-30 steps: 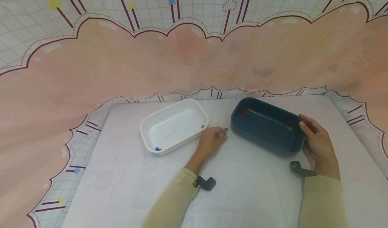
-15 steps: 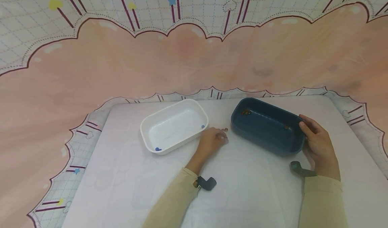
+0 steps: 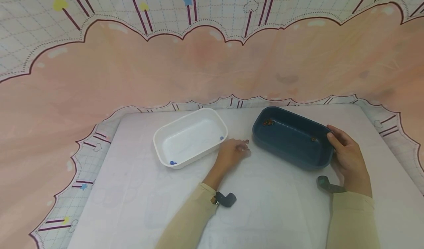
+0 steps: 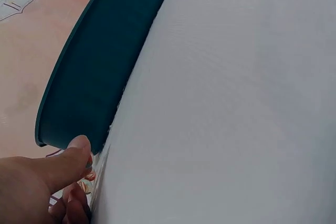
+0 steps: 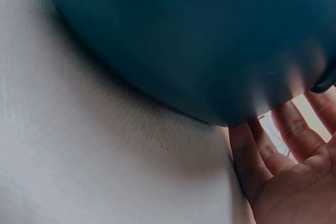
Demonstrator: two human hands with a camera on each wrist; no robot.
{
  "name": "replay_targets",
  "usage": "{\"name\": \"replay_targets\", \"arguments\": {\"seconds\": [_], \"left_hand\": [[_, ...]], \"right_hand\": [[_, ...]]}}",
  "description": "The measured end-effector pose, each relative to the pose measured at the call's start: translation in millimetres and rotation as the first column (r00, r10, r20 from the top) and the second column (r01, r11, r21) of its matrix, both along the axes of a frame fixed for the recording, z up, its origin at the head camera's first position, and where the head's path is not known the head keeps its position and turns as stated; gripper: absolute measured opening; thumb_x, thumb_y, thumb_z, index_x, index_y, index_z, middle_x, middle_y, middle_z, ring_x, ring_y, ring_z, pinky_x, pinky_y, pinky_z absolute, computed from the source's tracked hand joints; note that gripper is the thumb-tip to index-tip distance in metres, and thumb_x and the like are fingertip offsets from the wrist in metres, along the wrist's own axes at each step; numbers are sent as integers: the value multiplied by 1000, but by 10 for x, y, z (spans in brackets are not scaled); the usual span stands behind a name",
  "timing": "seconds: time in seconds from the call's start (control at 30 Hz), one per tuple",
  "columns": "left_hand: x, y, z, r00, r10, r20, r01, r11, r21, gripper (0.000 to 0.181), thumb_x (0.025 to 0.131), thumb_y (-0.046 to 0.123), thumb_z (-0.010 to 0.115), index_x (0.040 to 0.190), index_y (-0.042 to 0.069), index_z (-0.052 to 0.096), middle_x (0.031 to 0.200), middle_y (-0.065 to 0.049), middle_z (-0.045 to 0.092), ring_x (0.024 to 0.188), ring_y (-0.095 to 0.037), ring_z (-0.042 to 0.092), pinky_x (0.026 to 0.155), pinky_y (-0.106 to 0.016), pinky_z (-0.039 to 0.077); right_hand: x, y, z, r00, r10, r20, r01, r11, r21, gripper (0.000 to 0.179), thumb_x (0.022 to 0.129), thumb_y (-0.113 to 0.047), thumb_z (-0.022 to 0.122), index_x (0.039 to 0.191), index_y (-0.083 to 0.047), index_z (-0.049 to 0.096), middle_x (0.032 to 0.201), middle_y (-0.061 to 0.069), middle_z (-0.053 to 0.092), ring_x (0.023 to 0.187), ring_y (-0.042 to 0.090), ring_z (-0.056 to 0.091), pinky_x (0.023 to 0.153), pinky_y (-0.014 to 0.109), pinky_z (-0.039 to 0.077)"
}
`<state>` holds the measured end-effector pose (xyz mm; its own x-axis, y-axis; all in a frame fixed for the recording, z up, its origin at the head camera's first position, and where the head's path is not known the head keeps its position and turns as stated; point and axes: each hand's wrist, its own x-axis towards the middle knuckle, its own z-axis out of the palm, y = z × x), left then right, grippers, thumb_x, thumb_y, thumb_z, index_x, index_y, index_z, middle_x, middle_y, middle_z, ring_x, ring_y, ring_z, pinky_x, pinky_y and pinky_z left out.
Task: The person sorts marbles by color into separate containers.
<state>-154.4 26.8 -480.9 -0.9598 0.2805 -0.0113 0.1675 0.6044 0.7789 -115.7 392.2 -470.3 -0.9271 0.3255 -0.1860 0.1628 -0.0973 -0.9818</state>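
Note:
My left hand [image 3: 230,153] is low over the table between two trays, thumb and fingers curled together. In the left wrist view, glass marbles [image 4: 86,184] with orange swirls show right at its thumb tip, partly hidden by the fingers. One small brown marble [image 3: 247,141] shows just past the fingertips in the head view. My right hand [image 3: 346,155] grips the right end of a dark blue tray [image 3: 291,153], thumb at the rim and fingers along the outer wall. Inside that tray, several amber and green marbles [image 3: 268,122] lie at the far left, and a single one [image 3: 313,139] farther right.
Left of my left hand stands a white tray [image 3: 187,165] holding a few blue marbles [image 3: 172,163], with one at its right end. Both trays rest on a white-covered table [image 3: 265,205]. A patterned peach curtain [image 3: 198,68] hangs behind the table.
The left hand's fingers have drawn in over the marbles beside the dark blue tray, so fewer show past the fingertips. The right hand and both trays have stayed put.

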Motion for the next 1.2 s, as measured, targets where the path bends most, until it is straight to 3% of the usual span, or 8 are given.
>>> {"name": "replay_targets", "arguments": {"seconds": [0.13,0.33,0.6,0.87,1.2], "left_hand": [[-16,-2,-11,1000,-15,-18,16,1000,25,14,91,26,76,103,18,78,120,1,75,94,-14,65,83,-27,53],[-28,21,-5,1000,-17,-14,17,999,36,13,92,27,76,103,20,77,124,4,74,97,-13,66,85,-29,53],[-12,61,60,1000,-16,11,16,999,46,10,94,30,73,100,23,75,96,4,73,86,-11,62,76,-27,52],[13,58,160,1000,-12,21,11,998,57,15,95,34,72,105,24,74,86,7,65,79,-11,58,67,-25,48],[-24,91,262,998,-20,-66,28,991,128,18,95,32,73,109,21,75,68,4,56,61,-9,49,52,-22,39]], "right_hand": [[-1,-8,-3,1000,-6,6,6,1000,14,57,97,-30,71,150,-20,53,127,-20,56,136,8,40,117,12,28],[-12,-14,-2,1000,-19,14,18,1000,18,57,96,-30,71,150,-21,53,126,-20,56,133,6,42,119,13,27],[-12,-16,-7,1000,-24,15,24,999,30,56,96,-31,72,148,-22,55,127,-20,57,135,7,41,119,13,26],[-3,-10,-11,1000,-15,-16,16,1000,25,56,96,-30,72,148,-19,55,122,-21,58,129,4,44,110,8,32],[8,-5,-8,1000,-6,-18,6,1000,9,57,97,-28,71,150,-18,53,122,-21,58,128,2,44,113,9,30]]}}
